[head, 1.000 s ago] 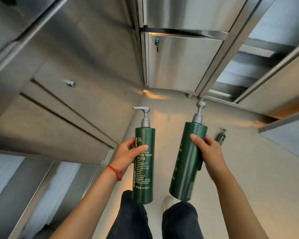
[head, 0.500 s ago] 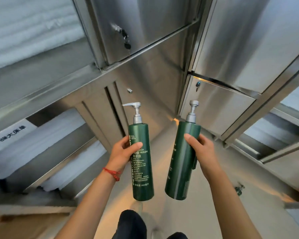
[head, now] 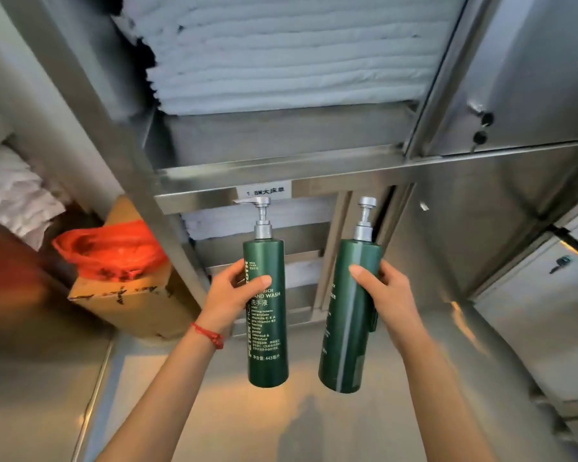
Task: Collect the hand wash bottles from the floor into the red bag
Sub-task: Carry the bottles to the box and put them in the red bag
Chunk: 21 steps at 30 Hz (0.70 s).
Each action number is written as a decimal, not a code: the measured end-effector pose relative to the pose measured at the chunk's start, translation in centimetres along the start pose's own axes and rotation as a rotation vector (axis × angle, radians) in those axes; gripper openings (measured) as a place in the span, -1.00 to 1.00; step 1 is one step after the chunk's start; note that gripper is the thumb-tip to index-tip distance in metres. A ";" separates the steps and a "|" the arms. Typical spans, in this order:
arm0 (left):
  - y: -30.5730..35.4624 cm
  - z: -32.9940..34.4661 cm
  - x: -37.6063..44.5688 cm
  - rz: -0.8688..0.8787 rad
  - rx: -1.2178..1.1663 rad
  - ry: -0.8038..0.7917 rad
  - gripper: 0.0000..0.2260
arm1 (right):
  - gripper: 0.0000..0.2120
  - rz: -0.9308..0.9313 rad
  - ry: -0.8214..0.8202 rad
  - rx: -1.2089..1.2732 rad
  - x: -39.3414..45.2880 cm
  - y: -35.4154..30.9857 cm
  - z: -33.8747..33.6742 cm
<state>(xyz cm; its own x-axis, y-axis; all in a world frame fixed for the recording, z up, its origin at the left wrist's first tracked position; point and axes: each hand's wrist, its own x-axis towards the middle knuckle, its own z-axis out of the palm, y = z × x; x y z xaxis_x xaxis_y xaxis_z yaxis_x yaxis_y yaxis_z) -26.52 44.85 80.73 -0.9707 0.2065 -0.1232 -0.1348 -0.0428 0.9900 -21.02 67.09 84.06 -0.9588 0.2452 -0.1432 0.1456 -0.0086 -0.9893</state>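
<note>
While hands grip two green bottles [head: 266,328], red bag [head: 111,250] left.

Both bare forearms were extended forward from the 6 o'clock edge of the view, the left from about 7 o'clock and the right from about 5 o'clock. The left hand [head: 231,295] was wrapped around a bottle [head: 267,315], thumb laid across its front and fingers hidden behind it. A red string bracelet [head: 208,335] was worn at the left wrist. The right hand [head: 388,299] was closed around a second bottle [head: 349,315] from its 3 o'clock side, thumb pressed on the front. Both hands were held level, apart.
</note>
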 end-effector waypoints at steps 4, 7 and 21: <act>0.7 -7.6 -2.3 0.047 -0.003 0.141 -0.67 | -0.82 -0.016 -0.158 -0.024 0.3 -0.4 8.3; 1.0 -14.1 -4.3 0.064 -0.010 0.234 -0.59 | -0.72 -0.030 -0.252 -0.060 0.1 -0.4 15.1; 1.9 -38.7 -5.8 0.069 0.009 0.421 -0.63 | -0.83 -0.099 -0.342 -0.079 1.0 0.5 40.2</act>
<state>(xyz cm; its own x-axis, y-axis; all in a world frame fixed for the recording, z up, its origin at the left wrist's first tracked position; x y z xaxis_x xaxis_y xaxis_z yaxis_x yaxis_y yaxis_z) -28.90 5.76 80.67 -0.9741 -0.2141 -0.0725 -0.0668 -0.0339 0.9972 -31.68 28.33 82.35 -0.9933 -0.0979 -0.0611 0.0536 0.0776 -0.9955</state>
